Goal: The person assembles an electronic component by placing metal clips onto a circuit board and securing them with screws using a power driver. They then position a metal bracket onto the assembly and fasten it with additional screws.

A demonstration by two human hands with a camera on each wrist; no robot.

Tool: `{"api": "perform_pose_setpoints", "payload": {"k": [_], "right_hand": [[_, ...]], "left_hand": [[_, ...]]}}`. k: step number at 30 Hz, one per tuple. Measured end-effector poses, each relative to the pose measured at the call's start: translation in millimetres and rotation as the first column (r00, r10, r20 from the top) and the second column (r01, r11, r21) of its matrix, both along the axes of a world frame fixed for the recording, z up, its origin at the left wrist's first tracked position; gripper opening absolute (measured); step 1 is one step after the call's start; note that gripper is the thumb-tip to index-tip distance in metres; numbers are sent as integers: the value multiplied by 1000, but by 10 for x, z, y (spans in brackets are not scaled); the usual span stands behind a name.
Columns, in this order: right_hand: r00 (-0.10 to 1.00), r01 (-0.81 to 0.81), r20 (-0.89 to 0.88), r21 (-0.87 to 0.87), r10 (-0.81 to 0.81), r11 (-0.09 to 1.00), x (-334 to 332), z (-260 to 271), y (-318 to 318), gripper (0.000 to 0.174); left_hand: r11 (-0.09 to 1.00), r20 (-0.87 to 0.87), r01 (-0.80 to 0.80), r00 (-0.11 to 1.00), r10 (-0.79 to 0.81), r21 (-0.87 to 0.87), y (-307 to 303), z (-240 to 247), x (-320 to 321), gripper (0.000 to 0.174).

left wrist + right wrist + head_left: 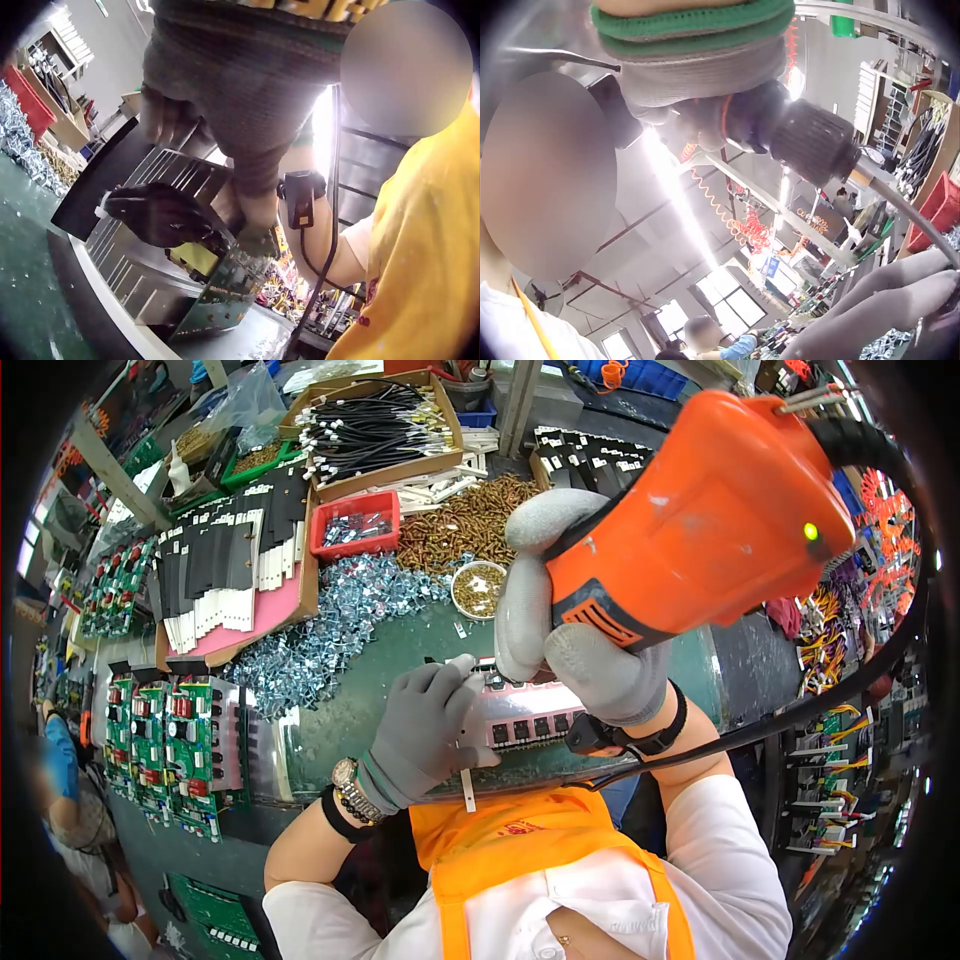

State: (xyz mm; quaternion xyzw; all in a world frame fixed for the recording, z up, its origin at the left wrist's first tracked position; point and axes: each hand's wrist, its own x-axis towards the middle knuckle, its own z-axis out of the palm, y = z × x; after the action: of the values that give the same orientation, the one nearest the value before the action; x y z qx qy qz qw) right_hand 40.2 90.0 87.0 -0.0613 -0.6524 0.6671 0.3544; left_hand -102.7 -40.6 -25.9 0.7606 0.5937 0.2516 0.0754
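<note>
My right hand [560, 620], in a grey glove, grips an orange electric screwdriver [700, 520] held upright above the bench; its green lamp is lit. In the right wrist view the screwdriver's dark chuck [810, 142] and thin bit point toward my other hand's gloved fingers [877, 315]. My left hand [440, 710] grips a finned metal heat sink with a circuit board [525, 710] at the bench's near edge. The left wrist view shows that hand [161, 214] curled over the fins, with the green board [225, 292] below. The bit's tip is hidden.
A heap of silver brackets [340, 620], a pile of brass screws [470, 520] and a small bowl of screws [478, 590] lie beyond the work. A red bin [355, 525], a box of black cables [370, 430] and stacked green boards [160, 740] stand left.
</note>
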Motion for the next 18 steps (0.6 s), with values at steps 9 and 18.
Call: {"api": "perform_pose_setpoints", "payload": {"k": [9,18], "right_hand": [[999,10,37,19,-11,1000,-25,5,-9,51],[998,52,39,36,-54,998,-102,-33,-62,43]], "left_hand": [[1000,15,18,1000,-18,-7,16,-25,-14,85],[1000,49,-3,999,4,-18,-1,-9,-23,80]]}}
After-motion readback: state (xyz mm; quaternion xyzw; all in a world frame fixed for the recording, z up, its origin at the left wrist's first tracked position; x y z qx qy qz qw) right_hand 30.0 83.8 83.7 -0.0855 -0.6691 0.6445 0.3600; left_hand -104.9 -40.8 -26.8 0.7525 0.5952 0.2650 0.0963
